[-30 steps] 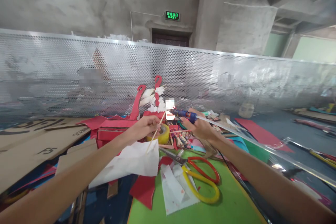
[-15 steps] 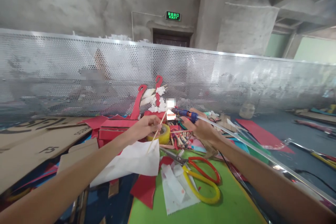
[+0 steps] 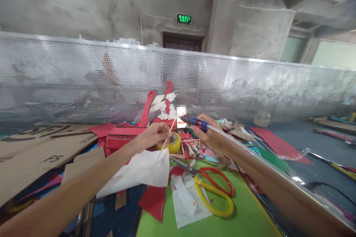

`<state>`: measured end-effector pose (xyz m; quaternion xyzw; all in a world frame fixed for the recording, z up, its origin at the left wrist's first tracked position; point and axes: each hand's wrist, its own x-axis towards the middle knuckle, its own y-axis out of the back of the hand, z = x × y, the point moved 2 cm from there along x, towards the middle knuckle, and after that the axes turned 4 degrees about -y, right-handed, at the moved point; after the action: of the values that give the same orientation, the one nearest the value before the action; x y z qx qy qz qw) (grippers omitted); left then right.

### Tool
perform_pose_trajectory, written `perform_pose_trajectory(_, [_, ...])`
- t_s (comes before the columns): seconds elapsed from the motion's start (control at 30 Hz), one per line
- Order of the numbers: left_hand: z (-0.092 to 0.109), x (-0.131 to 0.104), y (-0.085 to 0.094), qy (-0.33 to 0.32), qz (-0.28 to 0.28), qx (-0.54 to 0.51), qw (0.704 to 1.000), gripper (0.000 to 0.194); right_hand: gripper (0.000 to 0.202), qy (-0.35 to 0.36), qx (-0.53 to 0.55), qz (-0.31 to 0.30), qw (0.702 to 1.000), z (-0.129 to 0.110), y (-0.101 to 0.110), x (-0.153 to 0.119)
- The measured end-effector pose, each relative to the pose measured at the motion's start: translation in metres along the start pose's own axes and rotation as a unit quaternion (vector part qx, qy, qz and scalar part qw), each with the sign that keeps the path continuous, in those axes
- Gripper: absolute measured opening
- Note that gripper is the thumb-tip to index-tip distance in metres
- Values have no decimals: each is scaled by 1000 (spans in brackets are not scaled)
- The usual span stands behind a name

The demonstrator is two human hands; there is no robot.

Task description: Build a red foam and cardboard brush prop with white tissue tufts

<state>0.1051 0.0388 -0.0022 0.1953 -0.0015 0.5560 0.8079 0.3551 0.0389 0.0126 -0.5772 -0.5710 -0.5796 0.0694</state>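
A thin wooden stick [image 3: 164, 144] is pinched in my left hand [image 3: 157, 135], slanting over a sheet of white paper [image 3: 139, 168]. My right hand [image 3: 208, 131] is wrapped round a blue glue gun [image 3: 201, 124], which has a long clear glue stick [image 3: 261, 159] running back from it. The gun's nozzle lies close to the stick's upper end; whether they touch cannot be told. Just behind my left fingers sits a roll of yellow tape [image 3: 174, 143]. Red hooked pieces with white tufts [image 3: 167, 109] stand beyond my hands.
Scissors with red and yellow handles [image 3: 218, 196] lie on a green board [image 3: 239, 214]. Cardboard [image 3: 33, 159] covers the left side, and a red box [image 3: 122, 137] stands near it. A perforated metal screen [image 3: 125, 77] runs behind. At the right are red card [image 3: 275, 140] and a jar [image 3: 261, 118].
My right hand and the glue gun have shifted slightly, with the gun a little lower and further left. My left hand still holds the stick in nearly the same place.
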Motion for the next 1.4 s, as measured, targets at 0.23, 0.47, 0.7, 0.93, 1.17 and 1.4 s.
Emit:
perform_pose_trajectory(0.23, [2, -1, -1, -3, -1, 5, 1000, 43, 26, -47, 2, 14, 999, 0, 2, 1])
perform_pose_trajectory(0.47, [0, -1, 1, -1, 6, 13, 1000, 46, 23, 48, -32, -28, 998, 3, -9, -3])
perform_pose_trajectory(0.7, [-2, 0, 0, -3, 6, 13, 1000, 41, 27, 33, -49, -11, 998, 4, -8, -2])
perform_pose_trajectory(0.93, [0, -1, 0, -5, 9, 41, 999, 37, 29, 3, -54, 24, 998, 1, -1, 1])
perform_pose_trajectory(1.17, [-4, 3, 4, -10, 14, 40, 999, 42, 28, 56, -58, -34, 996, -2, -14, -4])
perform_pose_trajectory(1.4, [-6, 3, 6, -1, 13, 55, 998, 38, 26, 11, -55, 24, 998, 5, 1, 2])
